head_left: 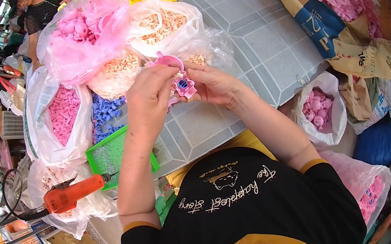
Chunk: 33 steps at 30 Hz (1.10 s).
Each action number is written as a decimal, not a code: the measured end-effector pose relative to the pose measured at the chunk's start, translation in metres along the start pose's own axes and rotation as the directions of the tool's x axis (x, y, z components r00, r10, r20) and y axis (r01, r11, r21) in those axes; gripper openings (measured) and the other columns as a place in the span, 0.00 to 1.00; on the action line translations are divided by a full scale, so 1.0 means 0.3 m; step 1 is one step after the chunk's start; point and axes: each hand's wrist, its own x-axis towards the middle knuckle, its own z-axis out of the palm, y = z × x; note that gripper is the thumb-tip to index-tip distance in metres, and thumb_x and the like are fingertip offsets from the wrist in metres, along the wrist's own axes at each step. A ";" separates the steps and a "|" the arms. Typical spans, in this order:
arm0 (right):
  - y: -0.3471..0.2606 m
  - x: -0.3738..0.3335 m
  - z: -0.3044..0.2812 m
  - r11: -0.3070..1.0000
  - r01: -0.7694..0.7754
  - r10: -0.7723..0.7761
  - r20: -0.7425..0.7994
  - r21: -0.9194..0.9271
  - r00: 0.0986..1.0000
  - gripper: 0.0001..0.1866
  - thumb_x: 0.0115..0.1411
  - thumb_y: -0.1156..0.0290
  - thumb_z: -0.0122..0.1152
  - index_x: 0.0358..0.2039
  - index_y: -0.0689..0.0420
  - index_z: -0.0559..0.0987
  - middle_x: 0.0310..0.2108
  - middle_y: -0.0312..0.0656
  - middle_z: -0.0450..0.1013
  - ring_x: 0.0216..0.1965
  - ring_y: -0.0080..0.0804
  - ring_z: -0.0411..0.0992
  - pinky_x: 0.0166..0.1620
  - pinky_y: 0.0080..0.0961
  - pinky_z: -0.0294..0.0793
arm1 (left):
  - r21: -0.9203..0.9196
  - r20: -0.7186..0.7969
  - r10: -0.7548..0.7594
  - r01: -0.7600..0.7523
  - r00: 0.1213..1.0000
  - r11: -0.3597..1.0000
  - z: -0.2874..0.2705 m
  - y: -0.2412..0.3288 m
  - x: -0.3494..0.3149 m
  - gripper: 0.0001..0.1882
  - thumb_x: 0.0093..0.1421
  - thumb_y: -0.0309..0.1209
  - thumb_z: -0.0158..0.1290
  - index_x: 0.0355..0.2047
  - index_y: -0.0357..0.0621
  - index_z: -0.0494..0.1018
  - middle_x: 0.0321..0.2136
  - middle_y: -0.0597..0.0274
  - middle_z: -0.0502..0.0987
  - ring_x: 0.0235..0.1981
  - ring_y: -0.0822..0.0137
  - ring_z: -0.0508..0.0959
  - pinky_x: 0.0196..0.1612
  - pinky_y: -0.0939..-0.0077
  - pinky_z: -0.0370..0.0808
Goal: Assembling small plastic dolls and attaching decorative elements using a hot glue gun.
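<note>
Above the table, both my hands meet around a pink plastic toy part [186,92] with a dark blue piece set in its middle. My right hand [215,85] is closed on its right side, fingers wrapped behind it. My left hand [150,89] comes in from the left, thumb and fingertips pinched together just over the part. A speck of pale colour shows at those fingertips, too small to name. Just beyond them rises a round pink cup-shaped piece [170,62]; whether it joins the part in my right hand is hidden by my fingers.
Bags of pink parts [65,113], pale small parts [160,23] and loose blue parts [107,110] crowd the left and far side. A green tray [110,160] lies near an orange electric screwdriver [74,193]. Sacks of pink pieces [318,106] stand at right. Another person [45,13] is far left.
</note>
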 end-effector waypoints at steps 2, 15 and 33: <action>-0.003 0.000 0.005 1.000 -0.010 0.010 0.003 0.000 1.000 0.29 0.68 0.61 0.57 0.66 0.56 0.62 0.52 0.43 0.73 0.47 0.33 0.77 0.47 0.31 0.83 | 0.060 0.039 0.061 -0.063 0.997 0.996 -0.002 -0.005 0.004 0.09 0.57 0.22 0.57 0.40 0.39 0.78 0.35 0.54 0.79 0.37 0.54 0.78 0.40 0.67 0.75; 0.013 0.009 -0.037 0.988 -0.126 0.128 -0.016 0.085 0.992 0.24 0.70 0.55 0.50 0.55 0.61 0.70 0.41 0.53 0.77 0.34 0.40 0.80 0.34 0.27 0.86 | 0.059 0.211 0.049 -0.062 0.976 0.996 -0.016 0.005 0.033 0.14 0.56 0.21 0.58 0.44 0.39 0.75 0.37 0.54 0.79 0.38 0.56 0.79 0.42 0.67 0.75; 0.000 0.001 -0.032 0.996 -0.090 0.090 0.048 -0.001 0.995 0.20 0.69 0.63 0.53 0.57 0.60 0.69 0.46 0.45 0.75 0.43 0.36 0.79 0.40 0.31 0.86 | 0.339 0.266 0.190 -0.276 0.945 0.899 0.007 -0.016 -0.003 0.10 0.53 0.29 0.56 0.37 0.46 0.76 0.36 0.64 0.78 0.43 0.59 0.75 0.49 0.63 0.69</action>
